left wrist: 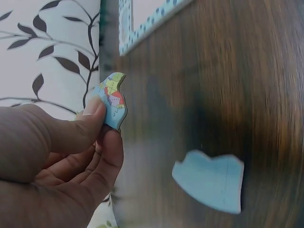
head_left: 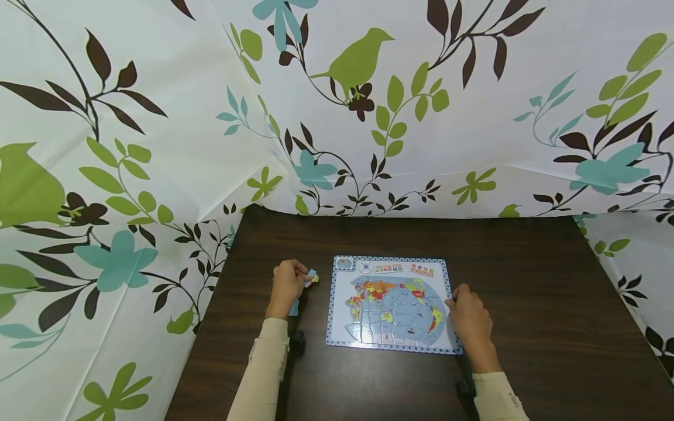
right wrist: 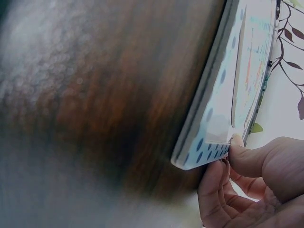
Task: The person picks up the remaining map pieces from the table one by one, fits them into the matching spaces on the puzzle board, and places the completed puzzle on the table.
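Observation:
A world-map jigsaw board (head_left: 337, 316) with a dotted blue border lies flat on the table, most of its oval map filled with pieces. To the left of it, my left hand (head_left: 286, 287) pinches a small puzzle piece (left wrist: 114, 102) between thumb and fingers; the piece is pale blue with yellow, pink and red patches. Another puzzle piece (left wrist: 211, 180), plain light blue, lies on the table beneath that hand. At the board's right edge my right hand (head_left: 471, 318) holds the border, thumb on top and curled fingers against the side and underneath.
The dark wooden table (head_left: 547, 304) extends to both sides of the board. Behind and at the sides hangs a white cloth (head_left: 368, 146) printed with leaves, flowers and birds. Dark wrist straps (head_left: 297, 342) show below the hands.

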Available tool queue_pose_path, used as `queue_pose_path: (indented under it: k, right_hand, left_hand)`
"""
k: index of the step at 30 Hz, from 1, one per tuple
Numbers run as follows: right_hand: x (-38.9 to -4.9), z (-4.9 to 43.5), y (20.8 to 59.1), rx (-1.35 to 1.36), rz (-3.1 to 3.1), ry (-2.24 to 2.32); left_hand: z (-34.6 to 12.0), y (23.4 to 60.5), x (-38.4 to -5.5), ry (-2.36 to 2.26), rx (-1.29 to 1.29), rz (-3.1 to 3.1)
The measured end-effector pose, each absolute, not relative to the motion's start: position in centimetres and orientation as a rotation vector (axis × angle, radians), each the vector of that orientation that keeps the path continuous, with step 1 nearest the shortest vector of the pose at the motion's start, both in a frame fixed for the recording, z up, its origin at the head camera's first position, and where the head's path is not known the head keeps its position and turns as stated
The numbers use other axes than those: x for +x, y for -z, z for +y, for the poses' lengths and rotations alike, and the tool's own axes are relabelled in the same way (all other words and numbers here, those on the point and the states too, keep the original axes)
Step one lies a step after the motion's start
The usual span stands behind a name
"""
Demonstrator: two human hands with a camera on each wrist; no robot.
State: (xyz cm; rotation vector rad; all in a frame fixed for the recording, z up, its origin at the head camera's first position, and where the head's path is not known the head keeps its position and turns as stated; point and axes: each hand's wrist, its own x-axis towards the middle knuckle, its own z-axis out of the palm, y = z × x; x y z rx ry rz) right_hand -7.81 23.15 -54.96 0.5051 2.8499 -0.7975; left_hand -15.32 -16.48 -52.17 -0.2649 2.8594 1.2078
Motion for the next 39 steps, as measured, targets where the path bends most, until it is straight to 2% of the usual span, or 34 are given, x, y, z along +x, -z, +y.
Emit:
queue_pose_path:
  k: [18, 39]
  right_hand:
    - [-7.7, 23.0, 54.6, 0.515, 2.845, 0.816]
    - [-7.9, 22.9, 54.3, 0.551, 2.813, 0.813]
  left_hand:
    - [-11.8, 52.2, -15.1, -1.198, -0.185, 2.821]
    - [-9.1, 53.2, -14.8, -1.173, -0.16, 2.743]
